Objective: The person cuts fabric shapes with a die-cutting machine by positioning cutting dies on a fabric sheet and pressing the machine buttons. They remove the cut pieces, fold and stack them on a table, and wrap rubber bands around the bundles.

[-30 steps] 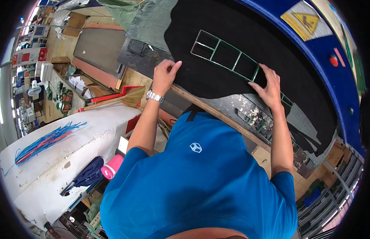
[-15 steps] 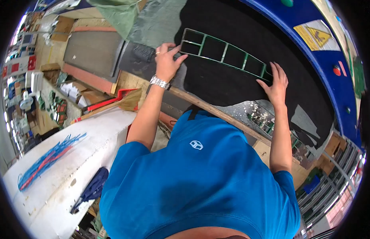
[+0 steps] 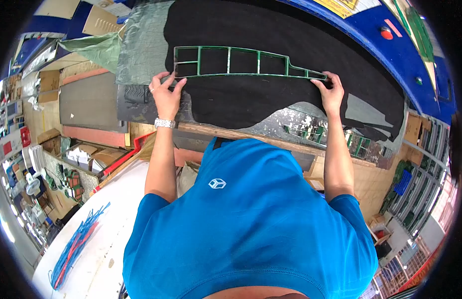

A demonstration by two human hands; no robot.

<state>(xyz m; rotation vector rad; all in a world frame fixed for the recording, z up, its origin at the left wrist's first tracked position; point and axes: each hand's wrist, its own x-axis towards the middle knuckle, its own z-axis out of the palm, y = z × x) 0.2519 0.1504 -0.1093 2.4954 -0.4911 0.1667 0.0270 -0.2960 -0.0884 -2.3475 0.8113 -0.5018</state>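
A long green metal cutting die (image 3: 228,61), divided by crossbars and narrowing to the right, lies over a black sheet of leather-like material (image 3: 231,102). My left hand (image 3: 166,98) grips its lower left corner between thumb and fingers. At the narrow right tip, my right hand (image 3: 333,97) pinches the frame. The black sheet shows through the die's openings and has a wavy front edge.
Grey-green sheeting (image 3: 141,55) borders the black sheet on the left. More green dies (image 3: 315,133) lie along the table's front edge. Behind stands a blue machine beam (image 3: 360,37) with a red button (image 3: 386,33). Blue and red strands (image 3: 76,246) lie on a white surface.
The view has turned, so the die now appears nearly level instead of slanting down to the right. My right fingers, spread near the tip before, have closed on it. My left hand stays at the left end.
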